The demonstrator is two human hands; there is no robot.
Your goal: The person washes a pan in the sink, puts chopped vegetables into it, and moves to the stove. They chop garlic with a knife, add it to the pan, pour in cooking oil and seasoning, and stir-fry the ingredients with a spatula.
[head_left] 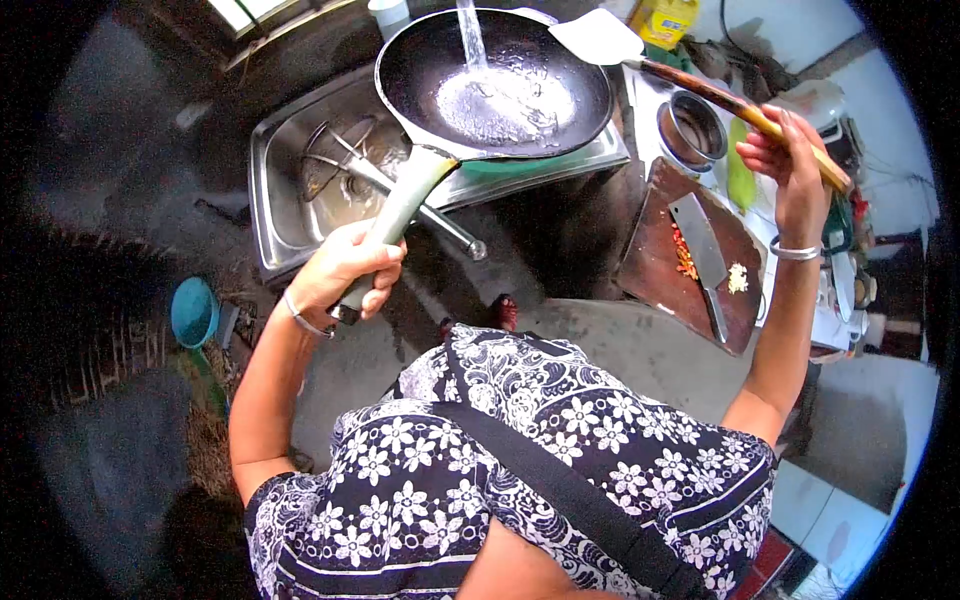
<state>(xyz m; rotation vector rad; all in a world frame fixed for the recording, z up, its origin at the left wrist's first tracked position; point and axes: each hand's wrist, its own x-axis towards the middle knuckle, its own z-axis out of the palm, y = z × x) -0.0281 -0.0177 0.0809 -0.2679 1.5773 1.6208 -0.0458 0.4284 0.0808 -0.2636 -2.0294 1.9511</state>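
Closed round the pale green handle (400,205) of a black wok, my left hand (352,268) is at the left of the view. The wok (495,95) is over the sink's right side, and a stream of water (471,35) runs into it. My right hand (795,160) grips the wooden handle of a spatula (597,38). The spatula's pale metal blade is at the wok's upper right rim, and whether they touch is unclear.
A metal sink (265,180) holds a metal rack and some water. At right, a cutting board (655,225) carries a cleaver (697,240), chopped red pieces and pale bits. Beyond it are a metal pot (692,130) and a green vegetable (740,170). A teal basin (194,312) is at left.
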